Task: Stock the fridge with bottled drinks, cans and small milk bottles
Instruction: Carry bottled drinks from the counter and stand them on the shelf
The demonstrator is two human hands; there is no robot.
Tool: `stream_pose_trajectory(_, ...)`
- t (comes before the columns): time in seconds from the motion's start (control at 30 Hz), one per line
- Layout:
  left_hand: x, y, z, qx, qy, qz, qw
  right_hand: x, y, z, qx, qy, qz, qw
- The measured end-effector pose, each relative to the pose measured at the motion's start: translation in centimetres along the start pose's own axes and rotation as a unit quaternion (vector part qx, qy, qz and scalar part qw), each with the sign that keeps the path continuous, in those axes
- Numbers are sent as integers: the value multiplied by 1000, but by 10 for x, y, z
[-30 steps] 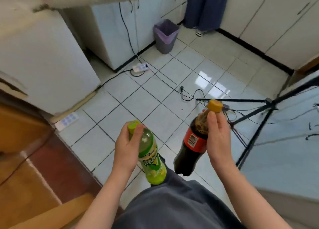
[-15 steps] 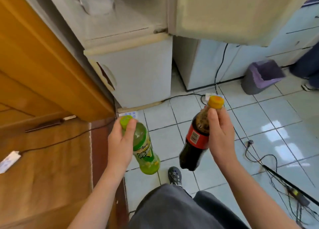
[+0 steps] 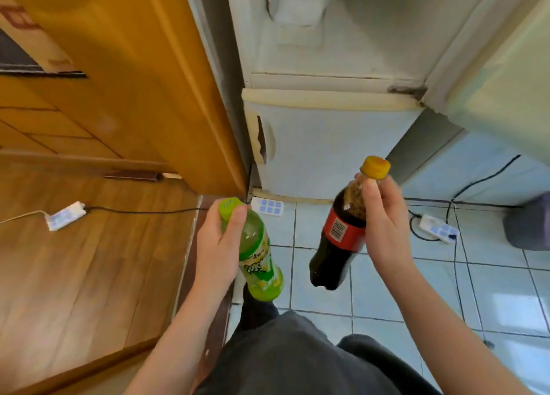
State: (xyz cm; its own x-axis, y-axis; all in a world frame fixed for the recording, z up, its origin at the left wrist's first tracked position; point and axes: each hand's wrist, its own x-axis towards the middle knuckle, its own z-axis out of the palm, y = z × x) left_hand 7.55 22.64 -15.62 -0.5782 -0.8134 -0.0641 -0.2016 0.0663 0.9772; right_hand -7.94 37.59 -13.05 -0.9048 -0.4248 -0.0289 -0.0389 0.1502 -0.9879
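Green bottle neck behind left hand, cola bottle in right hand

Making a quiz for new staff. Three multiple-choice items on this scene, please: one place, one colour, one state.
1. Where is the green bottle? A) in the left hand B) on a fridge shelf C) on the floor
2. What colour is the cap of the cola bottle? A) red B) yellow C) white
3. The fridge's upper door is: A) open B) shut C) missing
Answers: 1 A, its neck sits in that hand's grip; 2 B, yellow above the right hand; 3 A, the interior shows.
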Motion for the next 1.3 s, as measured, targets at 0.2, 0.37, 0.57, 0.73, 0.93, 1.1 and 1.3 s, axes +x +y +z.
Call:
stream_pose_trajectory(0.2,132,39,3,-27,-88,45,995,88,-33,52,3,55,-8,998)
stream_pose_trajectory(0.37,230,97,15,-43,-156,117,980,164,-75,78,6,124,-76,989)
stream_pose_trajectory(0.57,317,165,52,-54,-187,201,960,251,-131,81,2,172,-194,966)
stream_pose_trajectory(0.73,369,222,87,-60,-154,279,946,325,-181,77,25,176,-279,944)
stream_pose_trajectory(0.93,419,284,116,-70,-74,335,936,408,-227,77,59,155,-369,915)
stream_pose_trajectory(1.1,460,313,139,-67,7,364,929,469,-250,90,43,138,-422,895)
stream_pose_trajectory(1.3,508,322,168,-54,66,352,932,525,-251,104,11,132,-445,886)
